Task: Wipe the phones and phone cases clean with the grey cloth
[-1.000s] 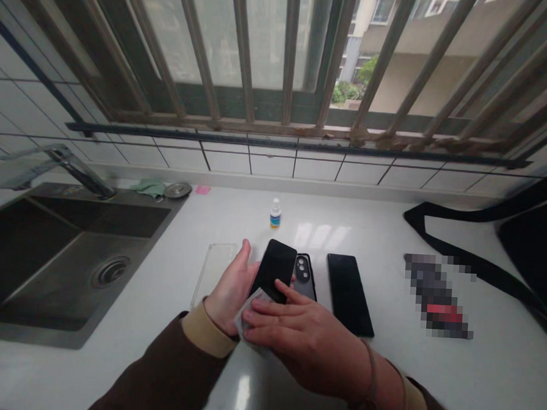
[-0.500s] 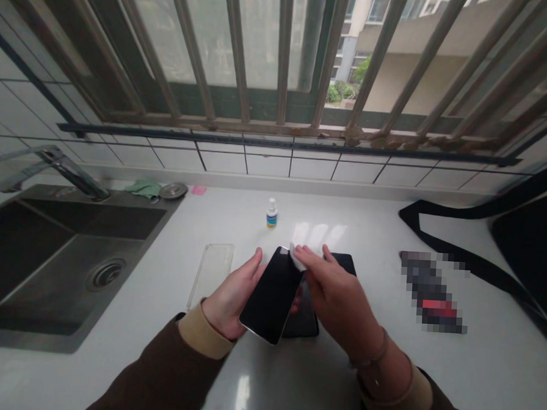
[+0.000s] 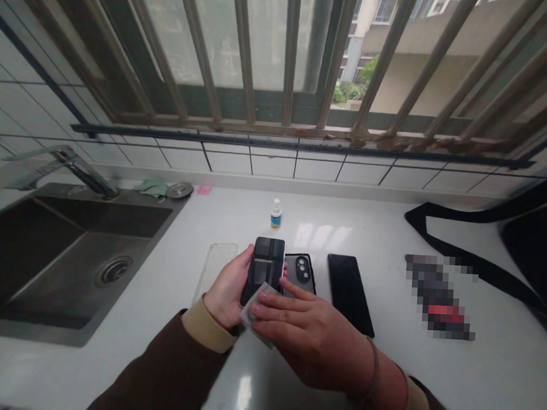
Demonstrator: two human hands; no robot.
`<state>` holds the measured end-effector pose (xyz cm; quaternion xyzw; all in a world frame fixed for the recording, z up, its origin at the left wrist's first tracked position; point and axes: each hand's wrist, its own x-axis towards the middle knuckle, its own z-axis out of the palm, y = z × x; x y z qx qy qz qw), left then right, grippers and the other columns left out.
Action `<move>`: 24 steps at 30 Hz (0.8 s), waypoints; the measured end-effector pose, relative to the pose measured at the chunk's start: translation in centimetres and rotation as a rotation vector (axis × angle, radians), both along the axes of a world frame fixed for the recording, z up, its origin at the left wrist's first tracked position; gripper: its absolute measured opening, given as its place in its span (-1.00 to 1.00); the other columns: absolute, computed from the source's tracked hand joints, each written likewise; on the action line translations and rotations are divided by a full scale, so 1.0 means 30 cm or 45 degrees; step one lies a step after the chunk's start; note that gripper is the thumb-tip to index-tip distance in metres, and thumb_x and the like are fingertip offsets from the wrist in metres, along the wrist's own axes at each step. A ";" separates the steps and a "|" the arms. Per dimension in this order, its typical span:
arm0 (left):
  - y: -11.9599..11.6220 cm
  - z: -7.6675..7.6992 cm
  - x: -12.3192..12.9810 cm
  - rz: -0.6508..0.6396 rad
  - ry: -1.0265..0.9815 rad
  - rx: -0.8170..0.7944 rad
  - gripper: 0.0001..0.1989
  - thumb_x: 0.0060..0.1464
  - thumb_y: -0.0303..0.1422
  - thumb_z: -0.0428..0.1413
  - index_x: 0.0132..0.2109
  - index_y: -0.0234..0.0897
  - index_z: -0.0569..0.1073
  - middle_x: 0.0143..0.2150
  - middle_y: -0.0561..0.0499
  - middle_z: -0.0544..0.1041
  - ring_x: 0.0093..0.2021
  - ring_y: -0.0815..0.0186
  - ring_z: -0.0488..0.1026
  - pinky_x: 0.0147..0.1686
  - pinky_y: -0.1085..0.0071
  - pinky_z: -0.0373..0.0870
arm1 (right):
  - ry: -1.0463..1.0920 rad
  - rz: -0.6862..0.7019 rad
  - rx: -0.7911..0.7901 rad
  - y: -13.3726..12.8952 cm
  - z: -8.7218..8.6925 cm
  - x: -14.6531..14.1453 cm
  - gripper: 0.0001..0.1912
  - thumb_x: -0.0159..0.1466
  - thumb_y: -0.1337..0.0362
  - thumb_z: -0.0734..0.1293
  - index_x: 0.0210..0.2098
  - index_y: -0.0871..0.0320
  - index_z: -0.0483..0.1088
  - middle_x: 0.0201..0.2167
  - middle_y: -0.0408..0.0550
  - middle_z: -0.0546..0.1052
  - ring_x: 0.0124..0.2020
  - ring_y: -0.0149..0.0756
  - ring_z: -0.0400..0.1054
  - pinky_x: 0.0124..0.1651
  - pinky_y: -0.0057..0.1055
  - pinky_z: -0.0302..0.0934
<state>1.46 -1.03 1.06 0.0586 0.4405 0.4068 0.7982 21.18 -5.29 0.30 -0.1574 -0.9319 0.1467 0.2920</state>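
My left hand (image 3: 229,288) is wrapped round a black smartphone (image 3: 267,263), its glossy screen facing up and reflecting the window bars. A small pale wipe (image 3: 260,290) lies under the fingers of my right hand (image 3: 310,329), which presses it onto the lower end of the screen. My right palm hides part of the wipe and the phone's bottom edge. Behind the phone, a dark phone case (image 3: 303,269) with camera cut-outs rests on the counter. Just right of it lies a second black phone (image 3: 350,293). To the left is a clear phone case (image 3: 215,262), partly covered by my left hand.
A small white spray bottle (image 3: 276,214) stands beyond the phone. At left are a steel sink (image 3: 80,338), a faucet (image 3: 85,170), a green cloth (image 3: 150,188) and a metal drain lid (image 3: 179,191). A black strap (image 3: 450,239) and a pixelated object (image 3: 440,299) lie at right.
My right hand has moved the wipe from the screen's top end down to its lower end. The held phone is now more upright in view, uncovering the second phone and the dark case's cut-outs.
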 end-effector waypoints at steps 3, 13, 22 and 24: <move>0.006 -0.007 -0.005 0.023 0.007 0.044 -0.38 0.51 -0.06 -0.13 -0.01 -0.54 0.61 -0.22 -0.30 0.71 -0.34 0.14 0.68 -0.25 0.28 0.64 | 0.040 0.008 -0.048 0.021 0.014 0.027 -0.62 0.43 0.48 0.23 0.17 0.21 0.49 0.23 -0.06 0.63 0.37 -0.22 0.42 0.66 -0.09 -0.16; -0.007 0.003 0.026 -0.063 -0.127 0.055 -0.48 0.51 -0.16 -0.08 0.21 -0.51 0.56 -0.13 -0.30 0.73 -0.19 0.09 0.72 -0.02 0.23 0.63 | 0.089 -0.339 0.113 0.075 -0.008 0.065 -0.67 0.47 0.44 0.25 0.15 0.26 0.52 0.20 0.14 0.64 0.27 -0.13 0.53 0.48 -0.02 0.27; -0.024 -0.009 0.047 -0.110 -0.217 0.085 -0.52 0.51 -0.20 -0.04 0.24 -0.49 0.56 -0.09 -0.27 0.74 -0.14 0.10 0.72 0.07 0.22 0.59 | 0.065 -0.548 0.106 0.086 -0.036 0.052 -0.62 0.49 0.48 0.22 0.21 0.25 0.51 0.25 0.18 0.60 0.33 -0.04 0.47 0.44 0.11 0.33; -0.021 -0.009 0.040 -0.086 -0.180 0.087 -0.51 0.51 -0.18 -0.05 0.16 -0.50 0.60 -0.13 -0.28 0.74 -0.18 0.11 0.72 0.02 0.22 0.60 | 0.092 -0.436 0.085 0.071 -0.028 0.044 -0.62 0.47 0.47 0.23 0.21 0.24 0.50 0.24 0.15 0.60 0.34 -0.08 0.47 0.46 0.04 0.32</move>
